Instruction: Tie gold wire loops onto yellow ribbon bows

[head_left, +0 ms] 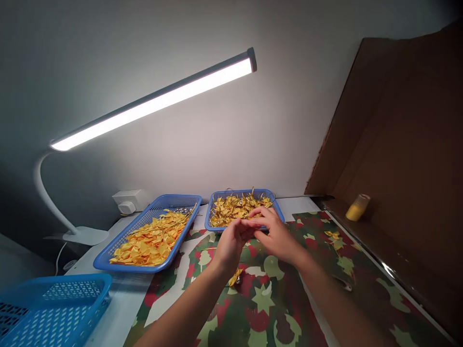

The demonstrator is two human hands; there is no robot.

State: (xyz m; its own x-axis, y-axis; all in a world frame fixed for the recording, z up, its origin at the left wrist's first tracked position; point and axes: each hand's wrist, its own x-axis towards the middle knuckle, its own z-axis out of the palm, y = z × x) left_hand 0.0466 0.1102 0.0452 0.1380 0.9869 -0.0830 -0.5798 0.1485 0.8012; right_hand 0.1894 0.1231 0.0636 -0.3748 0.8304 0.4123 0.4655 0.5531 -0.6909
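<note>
My left hand [232,241] and my right hand [275,235] meet at the fingertips above the patterned mat [258,323]. The fingers of both are closed and pressed together; whatever they grip is hidden or too small to make out. Just beyond them is a blue basket [208,219] filled with small gold ribbon pieces [231,207], some with thin stems sticking up. A single gold ribbon piece [236,277] with a silvery bit lies on the mat below my hands.
On the left, a larger blue basket [104,260] holds yellow-gold ribbon pieces [148,241]; another blue basket [72,308] stands nearer. A lit desk lamp [155,103] reaches overhead. At right are a cardboard box [398,144], a small container with yellow contents [357,208] and another gold piece [333,235].
</note>
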